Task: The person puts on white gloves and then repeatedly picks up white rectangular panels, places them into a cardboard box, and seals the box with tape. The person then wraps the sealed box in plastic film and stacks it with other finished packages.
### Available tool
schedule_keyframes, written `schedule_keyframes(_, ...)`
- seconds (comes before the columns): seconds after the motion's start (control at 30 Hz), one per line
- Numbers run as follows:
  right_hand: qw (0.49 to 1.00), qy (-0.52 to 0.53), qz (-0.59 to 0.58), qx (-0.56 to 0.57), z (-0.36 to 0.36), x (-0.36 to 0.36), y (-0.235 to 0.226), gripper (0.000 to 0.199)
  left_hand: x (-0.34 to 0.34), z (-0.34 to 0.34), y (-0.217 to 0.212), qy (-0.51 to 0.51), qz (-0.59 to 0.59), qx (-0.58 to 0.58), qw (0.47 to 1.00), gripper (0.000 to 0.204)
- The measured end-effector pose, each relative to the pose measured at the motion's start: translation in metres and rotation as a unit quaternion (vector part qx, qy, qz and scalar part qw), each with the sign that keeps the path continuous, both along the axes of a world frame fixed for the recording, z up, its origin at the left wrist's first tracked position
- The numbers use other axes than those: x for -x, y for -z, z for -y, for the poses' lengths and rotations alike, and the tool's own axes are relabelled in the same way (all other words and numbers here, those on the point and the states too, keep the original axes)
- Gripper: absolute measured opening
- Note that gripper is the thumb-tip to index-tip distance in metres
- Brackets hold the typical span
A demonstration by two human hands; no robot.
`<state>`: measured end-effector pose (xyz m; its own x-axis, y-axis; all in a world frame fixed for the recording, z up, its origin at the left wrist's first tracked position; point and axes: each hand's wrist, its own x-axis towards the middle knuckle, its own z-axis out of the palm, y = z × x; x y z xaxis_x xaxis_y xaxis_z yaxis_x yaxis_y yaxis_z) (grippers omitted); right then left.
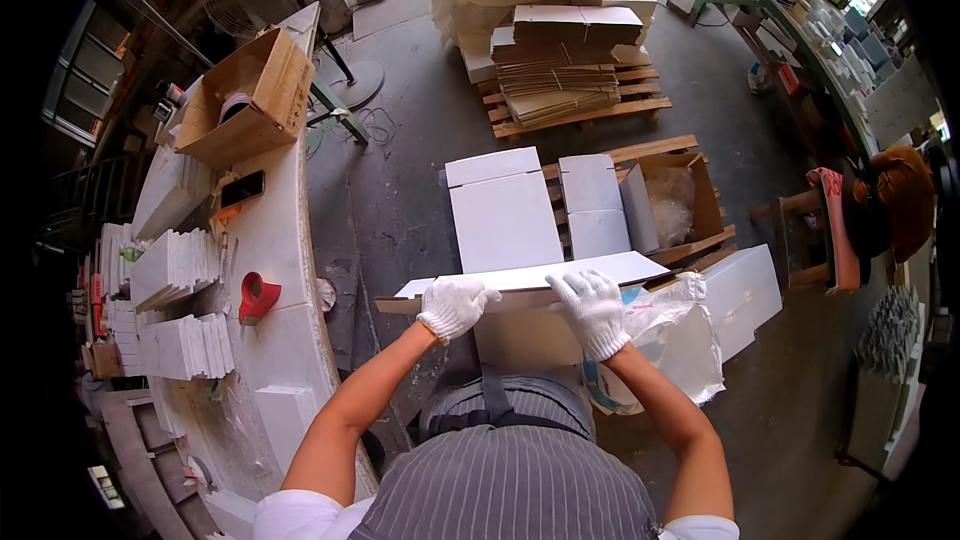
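In front of my waist I hold a white cardboard carton blank [525, 276] with a brown edge facing me. My left hand [455, 307], in a white knit glove, is closed on its near edge left of the middle. Also gloved, my right hand [592, 312] grips the same edge farther right, fingers curled over the top. Below the blank, a pale panel [525, 340] hangs between my hands; whether it is part of the blank I cannot tell. Just beyond lies a white flattened carton [502, 215], with a smaller white carton [595, 202] beside it.
On my left runs a long workbench [285, 340] with a tape dispenser [259, 297], a phone [243, 190], an open brown box [250, 95] and stacked white slabs [185, 348]. Ahead is a pallet [580, 116] of flattened cartons. A white sack [670, 345] and a stool [795, 240] stand right.
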<state>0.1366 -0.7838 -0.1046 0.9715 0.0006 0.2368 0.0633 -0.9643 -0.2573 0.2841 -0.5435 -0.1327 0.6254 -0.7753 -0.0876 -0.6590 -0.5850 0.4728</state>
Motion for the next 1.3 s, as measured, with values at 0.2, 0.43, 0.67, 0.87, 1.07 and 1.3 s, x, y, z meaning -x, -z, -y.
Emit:
schedule_keyframes(0.2,0.995,-0.041,0.035,0.079,-0.007,-0.032,0.034,0.043,-0.021,0.013,-0.011,-0.009,-0.029,-0.063,0.998,0.048)
schedule_keyframes(0.43,0.992,-0.057,0.102,0.057,-0.014,-0.041,0.027,0.038,0.009,-0.002,-0.045,0.018,0.228,0.013,0.973,0.07)
schedule_keyframes(0.67,0.987,-0.156,0.003,0.049,-0.01,-0.025,0.057,0.004,0.028,-0.019,0.019,0.039,0.176,-0.056,0.982,0.035)
schedule_keyframes(0.87,0.985,-0.164,-0.042,0.024,0.001,-0.047,0.051,0.015,0.005,-0.016,0.017,0.05,0.181,-0.035,0.982,0.026)
schedule_keyframes(1.07,0.994,-0.1,0.036,0.021,-0.011,-0.033,0.04,0.053,0.008,-0.041,-0.061,-0.049,0.307,0.025,0.95,0.051)
schedule_keyframes(1.3,0.987,-0.151,-0.043,0.035,-0.036,-0.033,0.033,0.036,0.002,-0.089,-0.03,-0.05,0.214,-0.111,0.969,0.053)
